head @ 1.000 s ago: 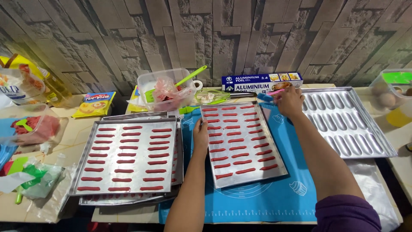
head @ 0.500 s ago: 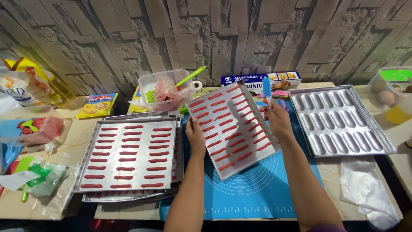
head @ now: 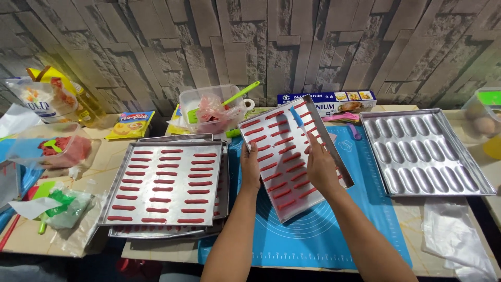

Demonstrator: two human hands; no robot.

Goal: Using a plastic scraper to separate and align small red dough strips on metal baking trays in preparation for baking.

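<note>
Metal baking tray [head: 284, 156], rectangular, bearing rows of short red piped strips; lifted and tilted above the blue silicone mat [head: 334, 235], far end raised toward the wall. Left hand [head: 250, 167]: grip closed on the tray's left edge, thumb on top. Right hand [head: 321, 167]: grip closed on the tray's right side, fingers spread over its surface and rim. Both forearms enter from the bottom of the view. Left of the mat, on the counter [head: 156, 250]: a stack of trays [head: 167, 188], the top one flat and filled with the same red strips in rows. Right of the mat: a metal mould pan [head: 422, 154] with two rows of oblong hollows, bare of strips, lying flat. Behind the held tray: a long blue foil box [head: 334, 99] against the stone-pattern wall, and a clear plastic tub [head: 211, 107] holding a bag with red contents and a green spatula. Far left: a clear container [head: 52, 149] with red material, a yellow packet [head: 130, 124], crumpled plastic bags [head: 57, 206]. Near right corner: a clear plastic sheet [head: 454, 235].
</note>
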